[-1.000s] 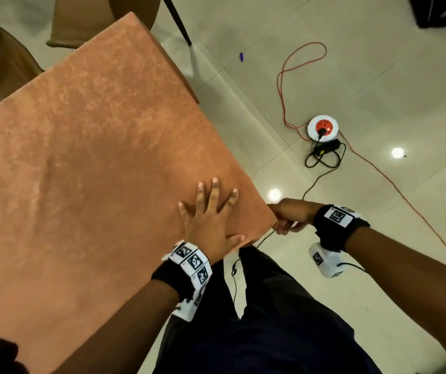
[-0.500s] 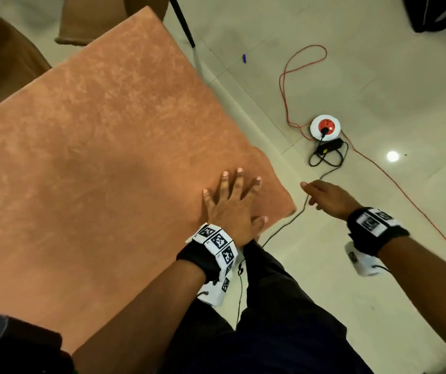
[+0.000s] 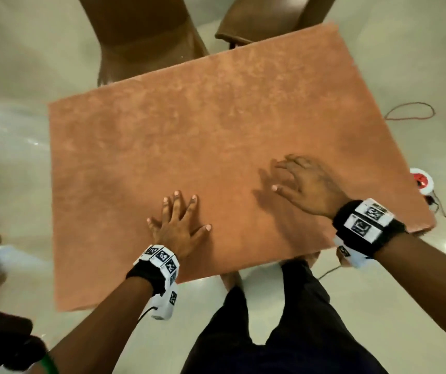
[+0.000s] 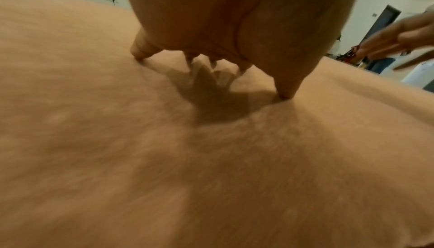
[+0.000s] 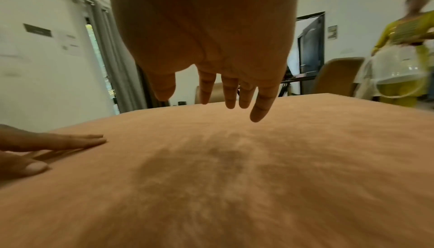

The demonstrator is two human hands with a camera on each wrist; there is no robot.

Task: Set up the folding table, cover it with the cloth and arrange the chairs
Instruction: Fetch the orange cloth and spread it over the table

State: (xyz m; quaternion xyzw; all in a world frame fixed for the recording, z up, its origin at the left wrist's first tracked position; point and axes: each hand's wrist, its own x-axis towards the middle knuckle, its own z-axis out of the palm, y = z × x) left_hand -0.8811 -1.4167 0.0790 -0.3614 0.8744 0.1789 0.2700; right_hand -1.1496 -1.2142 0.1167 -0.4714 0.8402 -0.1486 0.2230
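An orange-brown cloth covers the whole top of the table, which is hidden beneath it. My left hand lies on the cloth near the front edge with fingers spread and their tips pressing into the fabric. Over the cloth to its right is my right hand, fingers straight and loose, hovering just above the surface and holding nothing. Two brown chairs stand at the table's far side.
A red and white extension reel with an orange cable lies on the pale tiled floor right of the table. A person in yellow stands beyond the table. Another chair shows behind it.
My right hand left the cloth's near right corner and came over the tabletop. The left hand stays pressed flat on the cloth. My head view swung round to face the table squarely.
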